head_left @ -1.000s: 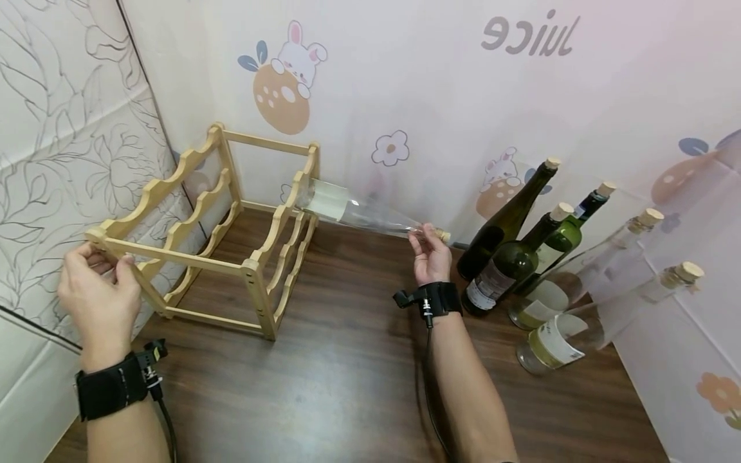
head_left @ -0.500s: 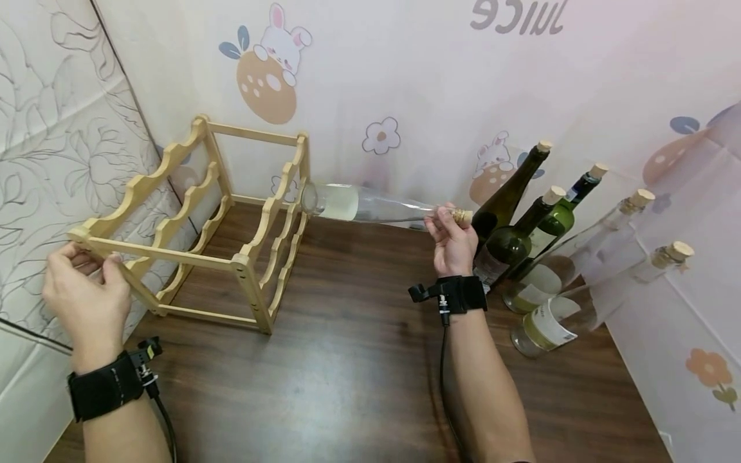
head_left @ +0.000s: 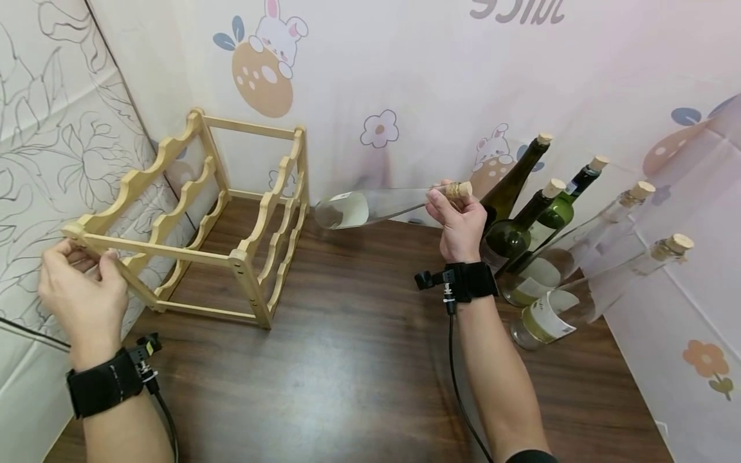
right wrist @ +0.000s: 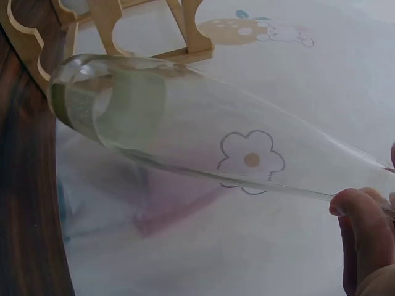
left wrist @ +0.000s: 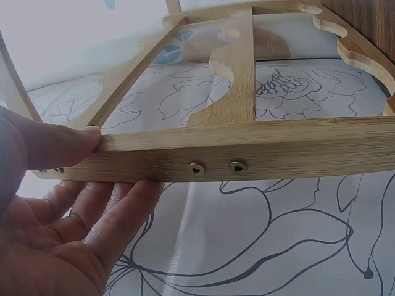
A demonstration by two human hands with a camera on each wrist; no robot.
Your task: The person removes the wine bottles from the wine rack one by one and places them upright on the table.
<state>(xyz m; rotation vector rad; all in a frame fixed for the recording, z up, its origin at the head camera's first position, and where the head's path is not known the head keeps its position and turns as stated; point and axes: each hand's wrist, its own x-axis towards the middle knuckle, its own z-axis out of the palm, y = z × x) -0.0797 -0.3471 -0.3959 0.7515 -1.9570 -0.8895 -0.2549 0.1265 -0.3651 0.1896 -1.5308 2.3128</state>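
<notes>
My right hand point(head_left: 463, 225) grips a clear glass bottle point(head_left: 382, 204) by its neck, just below the cork. The bottle lies nearly level, its labelled base pointing left and a little lower than the neck, apart from the wooden wine rack point(head_left: 255, 254). In the right wrist view, the bottle point(right wrist: 185, 123) stretches across the frame with the fingers at its narrow end. My left hand point(head_left: 87, 289) holds the rack's near left corner post. The left wrist view shows its thumb point(left wrist: 62, 145) on one side of the post and the fingers underneath.
At the right stand a dark bottle point(head_left: 515, 173), two green bottles and two clear bottles point(head_left: 550, 321), all corked. A patterned wall covering point(head_left: 376, 77) rises right behind the table point(head_left: 324, 360); another wall closes off the left. Cables trail from both wrist straps.
My right hand has drawn the bottle rightward, out of the rack, and its base has dropped lower than the neck. The left hand keeps its hold on the rack; the head view has shifted slightly.
</notes>
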